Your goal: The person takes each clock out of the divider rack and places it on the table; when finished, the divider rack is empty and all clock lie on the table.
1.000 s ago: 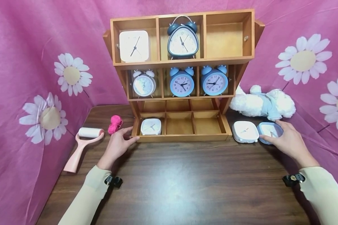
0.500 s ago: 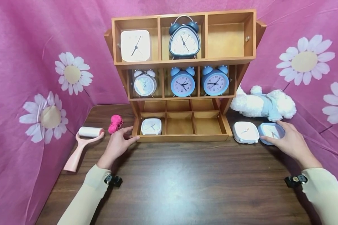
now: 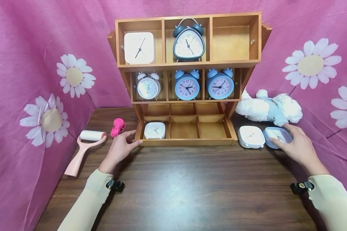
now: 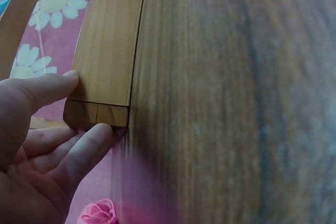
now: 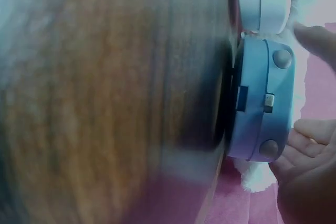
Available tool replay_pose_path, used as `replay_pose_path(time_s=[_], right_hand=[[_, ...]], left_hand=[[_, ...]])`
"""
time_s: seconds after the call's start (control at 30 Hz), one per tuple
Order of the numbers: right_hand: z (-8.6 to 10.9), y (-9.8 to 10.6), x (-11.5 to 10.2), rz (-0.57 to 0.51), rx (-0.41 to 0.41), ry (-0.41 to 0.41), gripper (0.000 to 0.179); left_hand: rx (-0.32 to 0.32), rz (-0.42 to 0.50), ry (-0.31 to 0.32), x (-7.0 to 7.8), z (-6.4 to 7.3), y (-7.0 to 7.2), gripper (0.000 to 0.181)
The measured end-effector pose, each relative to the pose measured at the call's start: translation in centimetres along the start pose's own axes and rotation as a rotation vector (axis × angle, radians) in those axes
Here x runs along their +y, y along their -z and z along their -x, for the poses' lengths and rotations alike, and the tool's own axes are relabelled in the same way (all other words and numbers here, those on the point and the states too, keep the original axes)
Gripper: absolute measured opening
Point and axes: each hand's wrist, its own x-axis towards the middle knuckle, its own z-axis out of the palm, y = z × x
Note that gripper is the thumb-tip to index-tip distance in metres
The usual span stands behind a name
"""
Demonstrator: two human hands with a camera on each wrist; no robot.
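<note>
My left hand (image 3: 122, 148) holds the front left corner of the wooden display shelf (image 3: 188, 142). In the left wrist view its thumb (image 4: 58, 85) rests at the front board's upper edge, fingers against the board's end. At the right, my right hand (image 3: 299, 146) spans a blue square alarm clock (image 3: 283, 134) lying face up. The right wrist view has the thumb (image 5: 317, 40) apart above the blue clock and the other fingers by its far side. A white square alarm clock (image 3: 251, 136) lies just left of it. Another small white clock (image 3: 155, 130) sits in the shelf's bottom left compartment.
Upper tiers hold a white square clock (image 3: 139, 48), a dark green triangular clock (image 3: 189, 45), a silver twin-bell clock (image 3: 148, 86) and two blue twin-bell clocks (image 3: 187, 86). Around the shelf lie a plush toy (image 3: 270, 107), pink yarn (image 3: 118, 126) and a lint roller (image 3: 84, 149).
The view shifts slightly. My right thumb has moved a little farther over the blue clock's face. The left hand stays at the shelf corner.
</note>
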Motion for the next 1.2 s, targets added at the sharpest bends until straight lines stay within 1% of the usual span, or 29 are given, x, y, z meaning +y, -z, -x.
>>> replay_pose_path(time_s=[0.07, 0.2, 0.4, 0.5, 0.6, 0.67, 0.83, 0.93, 1.07, 1.2], right_hand=[[0.1, 0.2, -0.3, -0.014, 0.027, 0.014, 0.089], [0.3, 0.5, -1.5, -0.030, 0.062, 0.033, 0.086], [0.4, 0.0, -4.5, -0.092, 0.138, 0.077, 0.073], [0.4, -0.7, -6.2, -0.126, 0.147, 0.091, 0.072], [0.5, -1.4, -7.9, -0.154, 0.133, 0.096, 0.073], [0.6, -1.8, -9.0, -0.178, 0.131, 0.115, 0.074], [0.7, -2.9, -11.3, -0.260, 0.116, 0.163, 0.077], [0.8, -3.3, -12.2, -0.288, 0.080, 0.149, 0.079], [1.2, -3.5, -13.3, -0.297, 0.035, 0.116, 0.082], [1.7, -3.9, -14.6, -0.297, 0.012, 0.125, 0.084]], left_hand=[[-0.002, 0.000, 0.001, 0.1, 0.0, 0.0, 0.065], [-0.005, -0.004, 0.006, 0.1, 0.0, 0.0, 0.066], [-0.020, -0.004, 0.008, 0.0, 0.2, 0.0, 0.066], [-0.015, -0.004, 0.013, -0.2, 0.2, 0.0, 0.065], [-0.010, -0.001, 0.000, -0.2, 0.0, 0.0, 0.065], [-0.009, 0.003, -0.002, -0.3, -0.1, -0.1, 0.065], [-0.011, 0.021, 0.008, -0.2, -0.1, -0.1, 0.065], [-0.010, 0.032, 0.010, -0.2, 0.0, -0.1, 0.064], [-0.008, 0.038, 0.008, -0.2, 0.0, -0.1, 0.064], [-0.012, 0.036, 0.016, -0.1, -0.1, -0.1, 0.064]])
